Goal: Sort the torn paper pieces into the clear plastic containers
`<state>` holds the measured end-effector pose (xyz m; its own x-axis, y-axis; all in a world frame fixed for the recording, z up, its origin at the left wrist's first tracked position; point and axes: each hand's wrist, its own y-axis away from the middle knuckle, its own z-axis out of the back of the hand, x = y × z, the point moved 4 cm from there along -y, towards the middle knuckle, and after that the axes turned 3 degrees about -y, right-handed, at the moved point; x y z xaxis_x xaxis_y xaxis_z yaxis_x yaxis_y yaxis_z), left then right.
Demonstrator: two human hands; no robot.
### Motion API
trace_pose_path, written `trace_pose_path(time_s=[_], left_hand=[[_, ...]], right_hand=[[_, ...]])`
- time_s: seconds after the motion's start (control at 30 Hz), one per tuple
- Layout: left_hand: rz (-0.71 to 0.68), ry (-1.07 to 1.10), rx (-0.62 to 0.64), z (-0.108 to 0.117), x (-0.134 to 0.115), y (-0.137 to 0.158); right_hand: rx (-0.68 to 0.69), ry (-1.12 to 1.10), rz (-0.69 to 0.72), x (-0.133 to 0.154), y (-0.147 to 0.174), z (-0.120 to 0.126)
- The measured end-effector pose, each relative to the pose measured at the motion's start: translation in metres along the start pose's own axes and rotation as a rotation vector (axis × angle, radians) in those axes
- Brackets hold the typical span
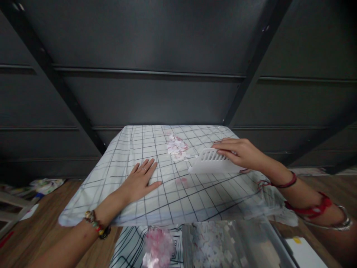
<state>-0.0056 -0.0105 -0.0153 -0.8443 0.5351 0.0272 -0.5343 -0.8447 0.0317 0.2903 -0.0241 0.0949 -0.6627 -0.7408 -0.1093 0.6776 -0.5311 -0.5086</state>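
Observation:
My left hand [140, 181] lies flat on the left part of a white checked cloth [173, 203], its fingers stretched out and holding nothing. In my right hand [240, 152] is a white slotted plastic piece [210, 166], gripped by its upper right part. Its long straight lower edge is at or near the cloth; I cannot tell if it touches. Between my hands and a little farther back sits a small heap of white and pinkish scraps [177, 147]. A faint pink stain [182, 181] marks the cloth in front of the heap.
A dark panelled wall [156, 96] rises behind the cloth-covered table. Below its front edge are a clear plastic box [252, 238] with many small pale pieces and a pink crumpled bundle [158, 245]. A white flat object [305, 255] lies at lower right, a pale wooden frame [13, 201] at left.

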Motion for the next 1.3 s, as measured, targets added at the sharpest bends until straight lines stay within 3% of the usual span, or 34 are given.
trace_pose_path(time_s=[0.23, 0.4, 0.53, 0.73, 0.9, 1.03, 1.17, 1.23, 1.3], left_hand=[[-0.007, 0.015, -0.038, 0.003, -0.001, 0.001], [-0.042, -0.004, -0.042, 0.002, -0.002, 0.003], [-0.051, -0.02, -0.057, -0.001, 0.0, 0.002], [-0.058, -0.006, -0.092, 0.0, 0.0, 0.001], [-0.074, -0.017, -0.06, 0.0, -0.001, 0.003], [-0.097, -0.02, -0.056, 0.0, 0.0, 0.009], [-0.111, -0.017, -0.057, 0.0, 0.001, 0.017], [-0.117, -0.012, -0.059, 0.0, 0.003, 0.022], [-0.125, -0.003, -0.063, -0.001, 0.006, 0.027]], right_hand=[[-0.004, 0.07, -0.069, -0.009, -0.011, -0.01], [-0.04, 0.121, -0.228, -0.019, -0.015, 0.004], [0.092, 0.202, -0.37, -0.023, -0.006, 0.011], [0.293, 0.179, -0.495, -0.009, -0.011, -0.005], [0.207, 0.14, -0.461, 0.004, -0.029, -0.005], [0.119, 0.111, -0.327, 0.016, -0.027, 0.002], [0.13, 0.09, -0.203, 0.048, -0.019, 0.0], [0.193, 0.088, -0.215, 0.067, -0.018, -0.005], [0.173, 0.086, -0.216, 0.086, -0.019, -0.006]])
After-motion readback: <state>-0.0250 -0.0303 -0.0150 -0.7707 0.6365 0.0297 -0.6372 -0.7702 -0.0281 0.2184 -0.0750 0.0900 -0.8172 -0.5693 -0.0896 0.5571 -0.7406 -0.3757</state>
